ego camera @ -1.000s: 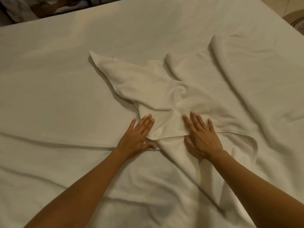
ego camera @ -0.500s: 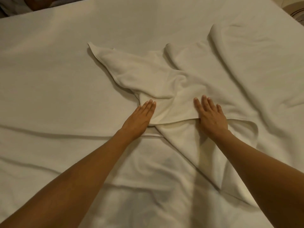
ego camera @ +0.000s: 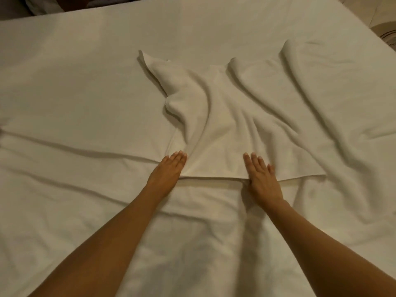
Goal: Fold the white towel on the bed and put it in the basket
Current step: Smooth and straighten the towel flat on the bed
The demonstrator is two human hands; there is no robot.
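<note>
The white towel (ego camera: 225, 116) lies crumpled in long ridges on the bed, one corner pointing to the far left. Its upper layer ends in a straight near edge, with more towel spread below toward me. My left hand (ego camera: 169, 170) rests flat, fingers together, at the left end of that edge. My right hand (ego camera: 260, 176) lies flat on the towel over the same edge, fingers slightly spread. Neither hand grips the cloth. No basket is in view.
The bed's white sheet (ego camera: 75, 93) is wrinkled and fills most of the view. A striped object (ego camera: 385, 37) sits past the bed's right edge. Dark bedding or pillows (ego camera: 42, 5) lie beyond the far left edge.
Both hands slid away from me and apart across the towel. The folded flap has been spread wider, and its near edge now runs straight between them.
</note>
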